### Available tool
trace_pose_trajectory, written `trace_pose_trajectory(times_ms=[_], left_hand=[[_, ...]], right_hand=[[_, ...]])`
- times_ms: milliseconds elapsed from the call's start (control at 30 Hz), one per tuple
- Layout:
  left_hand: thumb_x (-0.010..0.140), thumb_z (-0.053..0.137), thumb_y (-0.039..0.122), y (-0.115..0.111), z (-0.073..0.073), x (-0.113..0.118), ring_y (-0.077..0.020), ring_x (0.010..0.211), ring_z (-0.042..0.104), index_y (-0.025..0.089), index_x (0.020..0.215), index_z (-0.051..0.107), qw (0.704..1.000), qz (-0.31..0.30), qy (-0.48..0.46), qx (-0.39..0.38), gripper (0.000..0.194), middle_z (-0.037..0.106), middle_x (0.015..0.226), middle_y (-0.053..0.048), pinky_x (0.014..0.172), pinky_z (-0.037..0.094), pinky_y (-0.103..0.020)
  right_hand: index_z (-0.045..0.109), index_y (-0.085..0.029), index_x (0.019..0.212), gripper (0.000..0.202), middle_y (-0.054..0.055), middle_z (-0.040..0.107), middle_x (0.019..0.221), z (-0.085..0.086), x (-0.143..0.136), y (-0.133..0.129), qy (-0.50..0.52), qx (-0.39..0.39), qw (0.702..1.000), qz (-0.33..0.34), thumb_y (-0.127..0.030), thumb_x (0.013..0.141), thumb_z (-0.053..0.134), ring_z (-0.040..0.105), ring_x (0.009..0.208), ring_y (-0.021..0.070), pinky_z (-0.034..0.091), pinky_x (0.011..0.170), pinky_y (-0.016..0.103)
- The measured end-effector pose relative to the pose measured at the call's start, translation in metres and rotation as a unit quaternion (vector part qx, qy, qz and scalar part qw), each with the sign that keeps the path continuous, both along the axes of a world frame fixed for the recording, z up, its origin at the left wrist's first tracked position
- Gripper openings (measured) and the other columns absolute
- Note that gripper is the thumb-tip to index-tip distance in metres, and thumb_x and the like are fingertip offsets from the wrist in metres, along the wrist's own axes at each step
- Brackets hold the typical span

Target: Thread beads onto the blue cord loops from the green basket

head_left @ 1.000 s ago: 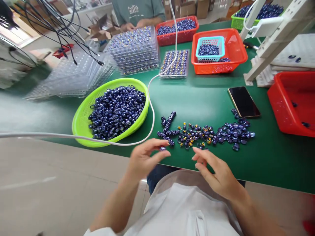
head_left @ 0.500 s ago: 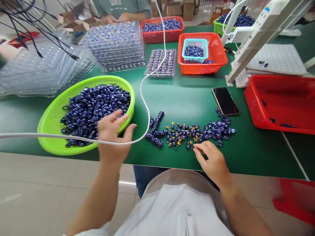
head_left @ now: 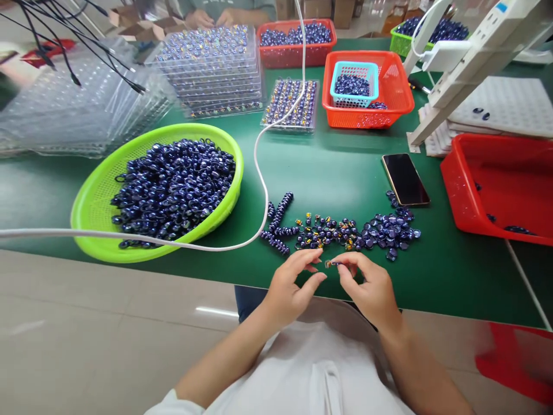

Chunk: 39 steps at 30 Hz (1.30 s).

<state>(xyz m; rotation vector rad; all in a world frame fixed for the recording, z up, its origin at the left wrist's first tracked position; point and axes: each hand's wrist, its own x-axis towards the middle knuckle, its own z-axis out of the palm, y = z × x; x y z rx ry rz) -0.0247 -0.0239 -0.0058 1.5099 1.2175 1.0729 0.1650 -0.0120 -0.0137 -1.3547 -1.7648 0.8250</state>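
Note:
My right hand (head_left: 367, 288) pinches a small dark blue part with a gold-coloured end (head_left: 329, 264) between thumb and fingertips, just above the table's front edge. Facing it, my left hand (head_left: 294, 288) is open, its thumb and fingers apart with nothing visible between them. Just beyond both hands lies a loose pile of blue-and-gold parts (head_left: 328, 230). To its right is a heap of plain dark blue pieces (head_left: 386, 230). Stacked rows of dark blue pieces (head_left: 283, 208) lie to its left.
A lime-green basket (head_left: 93, 202) full of dark blue pieces stands left. A white cable (head_left: 260, 167) crosses the table. A phone (head_left: 406, 178) and a red bin (head_left: 460, 190) are right. Behind are a filled clear tray (head_left: 290, 106), stacked trays (head_left: 216, 86) and an orange basket (head_left: 391, 115).
My left hand has moved right, from the green basket's rim to beside my right hand. The right hand has lifted a small blue-and-gold part off the pile's near edge. The view has shifted slightly.

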Motion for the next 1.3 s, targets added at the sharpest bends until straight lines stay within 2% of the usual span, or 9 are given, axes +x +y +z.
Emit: trace_pose_trajectory(times_ms=[100,167,400,467,567,700,867,1133,1300], left_hand=[[0.087,0.069,0.023,0.001,-0.001,0.003,-0.0189,0.090,0.068,0.021,0.117,0.069,0.996,-0.038,-0.072,-0.043,0.031,0.068,0.110,-0.011,0.083,0.058,-0.033],[0.086,0.070,0.024,0.002,-0.001,0.004,-0.0186,0.086,0.067,0.020,0.109,0.073,0.994,-0.047,-0.090,-0.050,0.024,0.070,0.098,-0.009,0.081,0.058,-0.033],[0.085,0.070,0.026,0.000,0.002,0.007,-0.0188,0.082,0.068,0.017,0.092,0.077,0.982,-0.004,-0.139,-0.127,0.013,0.071,0.091,-0.009,0.075,0.057,-0.029],[0.083,0.072,0.028,0.000,0.005,0.007,-0.0179,0.078,0.068,0.016,0.088,0.077,0.976,0.007,-0.154,-0.155,0.013,0.072,0.089,-0.008,0.073,0.057,-0.028],[0.080,0.075,0.031,0.000,0.008,0.007,-0.0169,0.073,0.068,0.016,0.085,0.077,0.961,0.009,-0.179,-0.212,0.016,0.074,0.084,-0.006,0.070,0.056,-0.027],[0.074,0.079,0.033,0.000,0.006,0.007,-0.0182,0.072,0.070,0.016,0.084,0.078,0.934,0.006,-0.222,-0.281,0.019,0.077,0.078,-0.005,0.070,0.057,-0.029],[0.071,0.082,0.030,-0.002,-0.003,0.008,-0.0159,0.071,0.068,0.015,0.082,0.077,0.910,0.023,-0.257,-0.324,0.019,0.076,0.078,-0.004,0.072,0.054,-0.027],[0.063,0.087,0.023,-0.003,0.003,0.016,-0.0119,0.069,0.066,0.013,0.079,0.074,0.857,0.070,-0.350,-0.373,0.023,0.073,0.073,-0.003,0.071,0.052,-0.024],[0.061,0.089,0.021,-0.004,0.004,0.017,-0.0107,0.068,0.066,0.013,0.086,0.072,0.853,0.086,-0.350,-0.377,0.030,0.072,0.073,-0.001,0.071,0.052,-0.024]], right_hand=[[0.068,-0.023,0.095,0.011,0.002,0.070,0.086,0.005,0.002,-0.008,0.104,-0.111,0.988,0.011,-0.027,0.092,0.058,0.063,0.070,0.0142,0.052,0.064,0.027],[0.068,-0.022,0.094,0.012,0.003,0.071,0.086,0.005,0.003,-0.011,0.161,-0.153,0.975,0.006,-0.030,0.092,0.060,0.065,0.072,0.0147,0.054,0.063,0.026],[0.068,-0.021,0.091,0.011,0.003,0.071,0.086,0.000,0.002,-0.017,0.217,-0.179,0.959,-0.016,-0.030,0.091,0.062,0.066,0.070,0.0133,0.056,0.062,0.023],[0.066,-0.022,0.099,0.011,0.003,0.070,0.090,0.000,0.002,-0.019,0.219,-0.165,0.962,0.004,-0.027,0.092,0.060,0.067,0.074,0.0142,0.058,0.067,0.026],[0.060,-0.027,0.122,0.033,0.004,0.067,0.101,0.003,0.001,-0.020,0.168,-0.103,0.978,0.063,-0.019,0.090,0.058,0.065,0.083,0.0154,0.058,0.073,0.029],[0.060,-0.032,0.129,0.042,0.004,0.061,0.099,0.007,-0.003,-0.019,0.080,-0.009,0.988,0.132,-0.017,0.091,0.057,0.061,0.082,0.0145,0.055,0.065,0.026],[0.057,-0.032,0.133,0.046,0.005,0.062,0.098,0.000,-0.010,-0.021,0.034,0.109,0.988,0.100,-0.013,0.091,0.058,0.065,0.084,0.0159,0.058,0.071,0.030],[0.065,-0.026,0.112,0.028,0.005,0.069,0.091,-0.004,-0.012,-0.024,0.034,0.148,0.987,0.054,-0.012,0.088,0.063,0.067,0.079,0.0168,0.058,0.067,0.029],[0.061,-0.025,0.098,0.016,0.003,0.068,0.085,-0.004,-0.014,-0.026,0.062,0.126,0.990,0.030,-0.013,0.087,0.063,0.067,0.078,0.0164,0.056,0.068,0.029]])
